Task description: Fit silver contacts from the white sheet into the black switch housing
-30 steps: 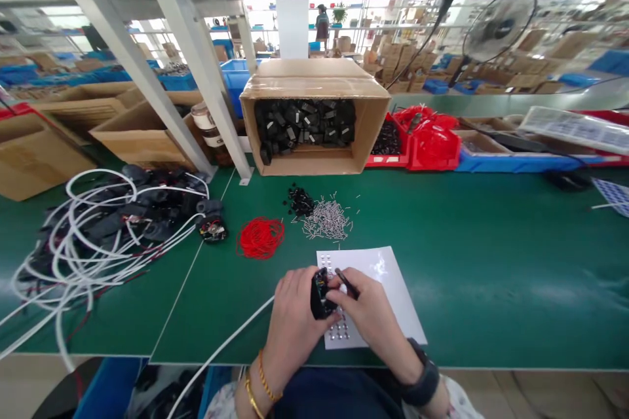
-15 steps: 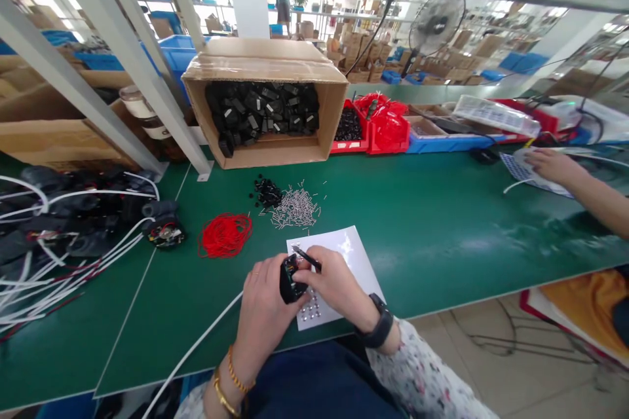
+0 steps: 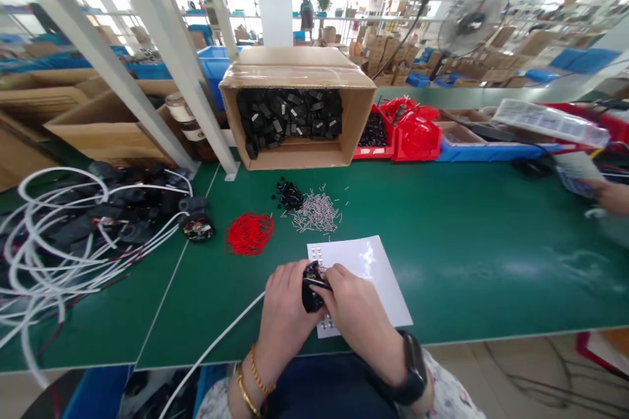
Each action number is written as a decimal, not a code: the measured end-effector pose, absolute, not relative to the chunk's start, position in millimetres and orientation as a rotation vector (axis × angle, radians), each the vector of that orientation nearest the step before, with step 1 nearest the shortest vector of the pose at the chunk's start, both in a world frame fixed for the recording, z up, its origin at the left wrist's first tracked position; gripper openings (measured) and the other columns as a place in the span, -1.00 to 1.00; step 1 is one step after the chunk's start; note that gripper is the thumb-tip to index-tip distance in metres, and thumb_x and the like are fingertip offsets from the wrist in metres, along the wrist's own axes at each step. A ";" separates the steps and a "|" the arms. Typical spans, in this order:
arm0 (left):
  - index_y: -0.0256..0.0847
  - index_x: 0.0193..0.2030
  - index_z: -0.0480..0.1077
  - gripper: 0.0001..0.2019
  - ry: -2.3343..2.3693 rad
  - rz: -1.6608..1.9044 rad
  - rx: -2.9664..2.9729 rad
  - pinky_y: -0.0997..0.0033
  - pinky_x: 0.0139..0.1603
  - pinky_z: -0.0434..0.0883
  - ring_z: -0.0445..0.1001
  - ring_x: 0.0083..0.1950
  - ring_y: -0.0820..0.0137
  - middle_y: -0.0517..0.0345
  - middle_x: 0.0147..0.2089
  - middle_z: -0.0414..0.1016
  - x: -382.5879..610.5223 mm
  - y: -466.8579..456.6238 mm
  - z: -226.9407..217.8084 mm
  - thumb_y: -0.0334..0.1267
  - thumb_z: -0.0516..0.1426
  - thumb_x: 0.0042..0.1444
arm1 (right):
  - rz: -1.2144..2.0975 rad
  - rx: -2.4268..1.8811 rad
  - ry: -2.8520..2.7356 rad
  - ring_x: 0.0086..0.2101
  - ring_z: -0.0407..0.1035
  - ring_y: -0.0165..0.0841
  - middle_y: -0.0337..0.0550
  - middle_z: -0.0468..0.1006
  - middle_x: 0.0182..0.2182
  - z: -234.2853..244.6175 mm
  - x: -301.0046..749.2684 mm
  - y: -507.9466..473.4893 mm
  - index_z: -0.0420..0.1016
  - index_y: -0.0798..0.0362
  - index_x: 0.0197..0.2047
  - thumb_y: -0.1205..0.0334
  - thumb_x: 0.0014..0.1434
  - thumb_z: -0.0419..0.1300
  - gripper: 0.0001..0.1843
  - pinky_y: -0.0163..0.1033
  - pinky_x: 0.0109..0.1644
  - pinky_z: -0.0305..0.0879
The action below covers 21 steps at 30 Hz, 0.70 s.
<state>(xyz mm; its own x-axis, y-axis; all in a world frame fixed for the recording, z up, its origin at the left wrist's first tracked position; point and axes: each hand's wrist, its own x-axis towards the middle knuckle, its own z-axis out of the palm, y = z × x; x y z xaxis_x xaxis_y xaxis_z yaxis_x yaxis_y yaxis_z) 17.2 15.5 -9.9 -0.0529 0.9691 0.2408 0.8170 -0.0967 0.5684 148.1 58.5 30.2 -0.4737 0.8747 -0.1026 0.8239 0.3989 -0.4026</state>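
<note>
At six o'clock on the green bench (image 3: 466,242): left hand (image 3: 285,314) wrapped around small black plug housing (image 3: 310,288), right hand (image 3: 356,311) pinching its top edge over white sheet (image 3: 373,275). Probably light, rigid plastic, open internals likely delicate; best gripped by the outer shell.

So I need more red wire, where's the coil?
Head view: the red wire coil lies on the green table, left of the metal pins, beyond the left hand.
</note>
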 end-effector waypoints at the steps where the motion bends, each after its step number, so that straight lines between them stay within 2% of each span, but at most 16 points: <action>1: -0.20 0.03 0.19 -0.54 1.905 0.884 1.945 0.12 -0.06 0.30 0.34 -0.07 0.14 0.01 -0.08 0.39 16.4 15.3 -8.6 -0.29 0.22 -0.01 | 0.603 -1.523 -2.569 -0.39 0.42 -0.24 -0.08 0.52 -0.32 30.4 149.6 58.4 0.45 0.09 -0.21 0.32 0.25 0.11 -0.90 -0.24 -0.46 0.04; 4: -0.17 0.00 0.22 -0.49 1.834 0.876 1.898 0.10 -0.07 0.29 0.33 -0.07 0.13 0.05 -0.08 0.40 13.8 15.3 -4.2 -0.16 0.29 -0.07 | 0.641 -1.478 -2.589 -0.38 0.43 -0.22 -0.13 0.53 -0.38 26.5 154.9 62.8 0.42 0.03 -0.30 0.30 0.23 0.11 -0.91 -0.25 -0.43 0.09; 7: -0.17 -0.02 0.24 -0.48 1.790 0.913 1.868 0.09 -0.07 0.28 0.33 -0.09 0.14 0.06 -0.09 0.42 10.9 14.4 -2.7 -0.10 0.30 -0.09 | 0.702 -1.496 -2.430 -0.46 0.38 -0.23 -0.19 0.48 -0.50 17.3 157.5 68.8 0.33 0.00 -0.42 0.24 0.15 0.16 -0.88 -0.24 -0.43 0.10; 10: -0.17 -0.03 0.25 -0.43 1.779 0.959 1.854 0.08 -0.08 0.28 0.33 -0.10 0.14 0.06 -0.10 0.43 8.0 11.8 -6.6 -0.05 0.33 -0.15 | 0.881 -1.282 -2.298 -0.43 0.34 -0.27 -0.21 0.41 -0.46 6.8 156.3 71.1 0.30 -0.01 -0.39 0.25 0.12 0.09 -0.94 -0.23 -0.35 0.19; 13: -0.19 -0.02 0.25 -0.38 1.774 1.002 1.876 0.07 -0.08 0.29 0.34 -0.11 0.15 0.04 -0.11 0.43 6.1 9.6 -14.8 0.01 0.33 -0.19 | 0.978 -1.159 -2.245 -0.41 0.33 -0.29 -0.21 0.36 -0.45 -2.7 153.9 69.8 0.29 -0.03 -0.43 0.18 0.16 0.04 -0.86 -0.24 -0.32 0.22; 17: -0.18 0.00 0.23 -0.34 1.747 1.042 1.911 0.05 -0.09 0.29 0.35 -0.11 0.14 0.04 -0.10 0.44 4.6 9.3 -24.7 0.07 0.32 -0.20 | 0.942 -1.206 -2.273 -0.45 0.31 -0.29 -0.23 0.32 -0.48 -7.8 153.4 70.5 0.25 -0.03 -0.49 0.12 0.11 0.10 -0.81 -0.23 -0.36 0.22; 21: -0.16 0.00 0.23 -0.31 1.716 1.109 1.849 0.05 -0.07 0.30 0.36 -0.10 0.13 0.04 -0.09 0.44 -1.4 4.8 -27.2 0.08 0.33 -0.24 | 0.919 -1.174 -2.355 -0.47 0.31 -0.30 -0.24 0.36 -0.48 11.7 146.5 88.6 0.29 -0.03 -0.49 0.14 0.01 0.17 -0.85 -0.24 -0.38 0.22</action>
<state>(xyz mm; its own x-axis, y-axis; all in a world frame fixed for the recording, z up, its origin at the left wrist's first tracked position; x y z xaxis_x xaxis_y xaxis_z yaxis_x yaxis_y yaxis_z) -1.4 4.8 -27.2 -0.0589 0.9564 0.2861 0.6532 -0.1798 0.7355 146.5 88.6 11.7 -0.5939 0.8042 0.0241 0.5752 0.4453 -0.6862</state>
